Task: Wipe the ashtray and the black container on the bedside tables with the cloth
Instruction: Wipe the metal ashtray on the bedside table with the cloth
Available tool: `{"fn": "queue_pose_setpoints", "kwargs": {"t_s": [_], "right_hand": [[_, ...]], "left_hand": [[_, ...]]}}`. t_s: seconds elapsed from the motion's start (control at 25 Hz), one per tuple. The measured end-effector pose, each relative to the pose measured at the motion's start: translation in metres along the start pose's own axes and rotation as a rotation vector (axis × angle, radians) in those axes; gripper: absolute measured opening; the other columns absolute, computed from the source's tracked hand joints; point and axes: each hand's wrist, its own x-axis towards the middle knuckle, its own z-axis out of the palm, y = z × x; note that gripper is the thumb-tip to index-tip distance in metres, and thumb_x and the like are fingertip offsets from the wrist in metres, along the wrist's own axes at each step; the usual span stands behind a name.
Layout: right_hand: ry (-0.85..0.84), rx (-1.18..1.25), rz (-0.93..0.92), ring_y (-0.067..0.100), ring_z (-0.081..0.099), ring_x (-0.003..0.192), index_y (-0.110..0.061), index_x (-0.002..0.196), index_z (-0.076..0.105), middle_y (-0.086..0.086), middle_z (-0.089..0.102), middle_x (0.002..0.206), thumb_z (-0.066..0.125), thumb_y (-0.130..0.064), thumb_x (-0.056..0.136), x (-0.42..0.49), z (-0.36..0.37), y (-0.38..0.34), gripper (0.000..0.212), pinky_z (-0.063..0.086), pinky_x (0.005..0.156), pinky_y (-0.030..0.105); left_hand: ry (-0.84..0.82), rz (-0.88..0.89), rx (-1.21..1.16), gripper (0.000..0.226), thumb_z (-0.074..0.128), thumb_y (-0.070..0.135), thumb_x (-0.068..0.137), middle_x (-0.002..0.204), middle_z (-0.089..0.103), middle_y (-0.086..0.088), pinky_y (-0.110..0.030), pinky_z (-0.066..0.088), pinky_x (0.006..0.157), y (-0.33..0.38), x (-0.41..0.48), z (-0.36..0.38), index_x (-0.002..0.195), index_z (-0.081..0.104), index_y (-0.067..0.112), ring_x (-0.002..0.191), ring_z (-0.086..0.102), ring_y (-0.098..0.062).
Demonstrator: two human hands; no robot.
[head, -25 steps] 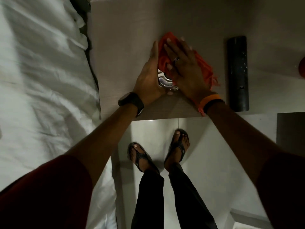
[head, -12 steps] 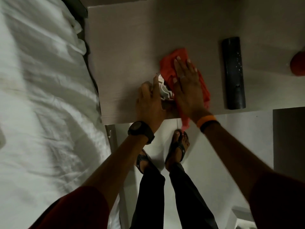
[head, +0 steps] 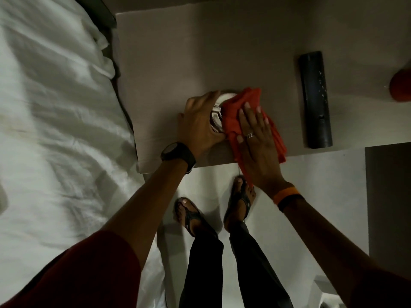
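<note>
View from above, in dim light, of a person standing at a bedside surface (head: 178, 52) with a white bed (head: 55, 107) to its left. Both hands meet near the surface's near edge, over a shiny metal ashtray (head: 216, 117).

The left hand (head: 200, 125) cups the ashtray's left side — fingers curled round its rim, holding it steady. The right hand (head: 255, 134) lies flat and spread on an orange cloth (head: 241, 103), fingers extended rather than gripping, pressing the cloth onto the ashtray's right side. Part of the cloth trails off the near edge. Most of the ashtray is hidden; only a bright sliver shows between the hands.

A long black container (head: 314, 98) lies to the right, apart from the hands, seemingly untouched. A red object (head: 401, 85) sits at the far right edge, cut off by the frame.

To do this wipe well, the left hand should probably keep a firm hold so the light ashtray does not skid toward the near edge. The right hand would do better bunching the cloth under the fingertips and working round the rim and into the bowl — a flat palm may only polish the top. Turning the ashtray would likely bring the covered left side under the cloth.
</note>
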Motion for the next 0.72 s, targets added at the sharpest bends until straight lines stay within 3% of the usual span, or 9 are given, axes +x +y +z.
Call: {"fn": "queue_pose_setpoints", "kwargs": {"t_s": [0.2,0.44,0.72], "right_hand": [[0.043,-0.022,0.063,0.024,0.008,0.157,-0.017,0.158,0.019,0.003,0.017,0.168,0.030,-0.030,0.109,0.072,-0.010,-0.006,0.052,0.002,0.128,0.039],[0.029,-0.087,0.060,0.021,0.003,0.158,-0.015,0.159,0.011,0.006,0.009,0.170,0.024,-0.040,0.107,0.002,0.004,-0.001,0.060,0.000,0.129,0.040],[0.095,0.035,0.100,0.022,0.012,0.156,-0.020,0.157,0.023,0.002,0.021,0.167,0.034,-0.031,0.109,0.059,-0.002,-0.010,0.050,0.002,0.126,0.034]], "left_hand": [[0.006,0.006,0.023,0.094,0.081,0.068,0.061,0.140,0.058,0.004,-0.050,0.052,0.096,0.001,0.002,0.000,0.138,0.050,0.025,0.127,0.051,-0.024],[-0.019,0.003,-0.036,0.097,0.088,0.048,0.064,0.149,0.053,-0.004,-0.056,0.047,0.103,0.004,0.001,-0.006,0.146,0.045,0.019,0.136,0.045,-0.031],[0.036,0.015,-0.046,0.096,0.088,0.056,0.062,0.143,0.057,0.001,-0.053,0.051,0.099,-0.003,0.002,0.000,0.143,0.047,0.023,0.131,0.047,-0.025]]}}
